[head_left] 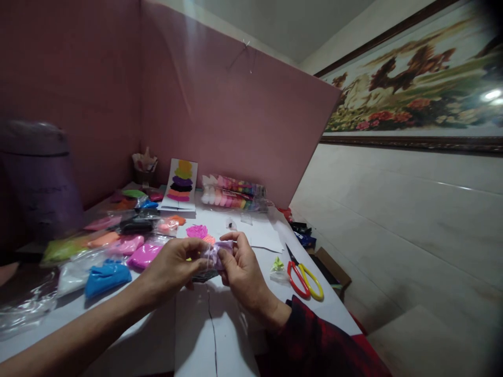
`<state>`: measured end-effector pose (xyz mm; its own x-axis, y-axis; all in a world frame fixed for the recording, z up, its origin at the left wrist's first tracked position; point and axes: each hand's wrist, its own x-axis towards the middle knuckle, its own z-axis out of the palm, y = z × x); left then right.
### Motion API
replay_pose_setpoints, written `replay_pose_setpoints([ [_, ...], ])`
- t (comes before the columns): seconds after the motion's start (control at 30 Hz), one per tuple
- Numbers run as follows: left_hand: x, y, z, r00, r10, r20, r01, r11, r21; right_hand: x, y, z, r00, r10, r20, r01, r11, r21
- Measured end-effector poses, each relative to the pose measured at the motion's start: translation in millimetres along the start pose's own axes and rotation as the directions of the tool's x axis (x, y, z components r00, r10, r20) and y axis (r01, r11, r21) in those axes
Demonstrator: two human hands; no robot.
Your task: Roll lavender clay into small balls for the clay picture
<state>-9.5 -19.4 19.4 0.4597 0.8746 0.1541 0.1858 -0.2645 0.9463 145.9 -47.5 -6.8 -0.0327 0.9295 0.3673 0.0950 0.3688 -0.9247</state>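
Note:
Over the white paper, both hands meet at a small clear bag of light purple clay point(214, 253). My left hand point(176, 264) pinches the bag's left side between thumb and fingers. On the other side, my right hand point(242, 269) has its thumb and fingers closed on the purple part. Behind the bag, a frilly magenta clay piece point(196, 231) and an orange clay piece point(209, 239) lie on the paper, partly covered by the hands. A dark object under the bag is mostly hidden.
Scissors point(302, 280) lie at the right beside a small bag of yellow-green clay point(277, 266). Several clay bags, one of them blue point(107, 277), spread at the left near a purple bottle point(39, 178). A colour-striped card point(181, 183) and packaged clay point(233, 192) stand behind.

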Motion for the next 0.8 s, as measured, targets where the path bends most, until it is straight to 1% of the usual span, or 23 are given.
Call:
replay_pose_setpoints([
  [0.1, -2, 0, 0.2, 0.997, 0.062, -0.036, -0.059, 0.996, 0.072, 1, 2, -1, 1.000, 0.028, -0.011, -0.028, 0.999, -0.037],
  [0.2, -3, 0, -1.2, 0.984, 0.128, -0.120, -0.119, 0.989, 0.085, 4, -2, -1, 0.996, 0.085, -0.009, -0.085, 0.996, -0.008],
  [0.3, -4, 0, -3.0, 0.971, 0.155, -0.181, -0.145, 0.987, 0.070, 7, -12, -1, 0.985, 0.155, 0.078, -0.161, 0.984, 0.081],
  [0.4, -3, 1, -3.9, 0.966, 0.203, -0.162, -0.193, 0.978, 0.073, 7, -19, -1, 0.974, 0.164, 0.157, -0.191, 0.966, 0.174],
  [0.53, -3, 1, -4.5, 0.969, 0.214, -0.121, -0.202, 0.974, 0.105, 7, -19, -1, 0.971, 0.154, 0.183, -0.193, 0.956, 0.221],
  [0.67, -4, 1, -5.0, 0.973, 0.183, -0.144, -0.171, 0.981, 0.092, 8, -15, -3, 0.971, 0.109, 0.213, -0.162, 0.954, 0.251],
  [0.73, -3, 2, -4.7, 0.978, 0.152, -0.142, -0.143, 0.987, 0.066, 9, -14, -3, 0.969, 0.120, 0.217, -0.179, 0.946, 0.272],
  [0.8, -3, 2, -3.6, 0.986, 0.128, -0.111, -0.126, 0.992, 0.024, 9, -14, -3, 0.967, 0.136, 0.217, -0.198, 0.934, 0.298],
])
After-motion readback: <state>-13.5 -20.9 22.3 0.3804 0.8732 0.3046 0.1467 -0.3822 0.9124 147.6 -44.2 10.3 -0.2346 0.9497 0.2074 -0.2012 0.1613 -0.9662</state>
